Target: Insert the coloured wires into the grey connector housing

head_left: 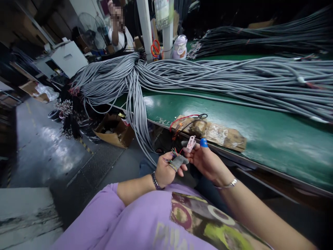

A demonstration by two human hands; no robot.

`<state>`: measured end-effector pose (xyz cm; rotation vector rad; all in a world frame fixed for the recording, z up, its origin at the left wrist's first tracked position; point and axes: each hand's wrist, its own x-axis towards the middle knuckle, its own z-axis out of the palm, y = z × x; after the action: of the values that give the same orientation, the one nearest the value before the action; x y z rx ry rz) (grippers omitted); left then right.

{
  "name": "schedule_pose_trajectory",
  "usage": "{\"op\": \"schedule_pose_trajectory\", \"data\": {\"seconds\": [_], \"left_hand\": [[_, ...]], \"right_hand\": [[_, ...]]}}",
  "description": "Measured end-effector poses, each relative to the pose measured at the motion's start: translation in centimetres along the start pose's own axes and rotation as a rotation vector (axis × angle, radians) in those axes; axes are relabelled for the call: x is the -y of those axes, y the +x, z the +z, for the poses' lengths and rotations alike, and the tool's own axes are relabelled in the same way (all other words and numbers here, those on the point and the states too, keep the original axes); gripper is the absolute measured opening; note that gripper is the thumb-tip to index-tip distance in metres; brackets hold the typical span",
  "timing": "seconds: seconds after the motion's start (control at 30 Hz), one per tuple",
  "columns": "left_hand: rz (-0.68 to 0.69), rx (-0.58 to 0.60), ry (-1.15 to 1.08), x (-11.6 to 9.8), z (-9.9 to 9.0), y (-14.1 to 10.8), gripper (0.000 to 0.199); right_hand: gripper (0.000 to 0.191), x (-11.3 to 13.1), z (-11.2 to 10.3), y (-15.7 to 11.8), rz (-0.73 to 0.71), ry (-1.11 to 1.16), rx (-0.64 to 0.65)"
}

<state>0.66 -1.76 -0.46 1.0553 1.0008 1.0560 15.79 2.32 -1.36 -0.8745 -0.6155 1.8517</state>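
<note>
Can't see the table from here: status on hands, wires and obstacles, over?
Left hand gripping thin coloured wires. Right hand holding small pink tool. Taped board on green table, beyond the hands; nothing seen blocking them.

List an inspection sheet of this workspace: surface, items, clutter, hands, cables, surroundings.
Surface: green tabletop, glossy, marked near the edge.
Work items: thin coloured wires; pink piece, type unclear.
Clutter: taped brown board at the edge; open cardboard box below.
Hands: left hand holds the wires; right hand is at the pink piece, grip unclear.
Cables: grey cables across the tabletop, some hanging over; black cables behind.
Surroundings: fan, person, orange-handled scissors.
</note>
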Motion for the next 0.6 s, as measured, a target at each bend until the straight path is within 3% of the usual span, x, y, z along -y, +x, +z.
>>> {"op": "schedule_pose_trajectory", "data": {"seconds": [0.13, 0.33, 0.4, 0.5, 0.6], "left_hand": [[0.017, -0.012, 0.007, -0.1, 0.7, 0.5, 0.049], [0.029, -0.031, 0.062, -0.1, 1.1, 0.8, 0.049], [0.031, -0.029, 0.068, 0.0, 1.2, 0.9, 0.049], [0.023, -0.006, 0.082, 0.2, 1.4, 1.0, 0.047], [0.001, 0.002, 0.093, 0.1, 1.6, 1.1, 0.045]], "right_hand": [[0.049, 0.2, 1.3, 0.5, -0.053, -0.003, -0.065], [0.049, -0.5, 1.0, 0.5, -0.427, -0.279, -0.301], [0.051, -0.6, 1.0, 0.5, -0.364, -0.256, -0.223], [0.057, -0.4, 1.4, 0.6, -0.140, -0.054, -0.041], [0.054, -0.1, 2.0, 0.7, -0.064, 0.052, 0.020]]}}
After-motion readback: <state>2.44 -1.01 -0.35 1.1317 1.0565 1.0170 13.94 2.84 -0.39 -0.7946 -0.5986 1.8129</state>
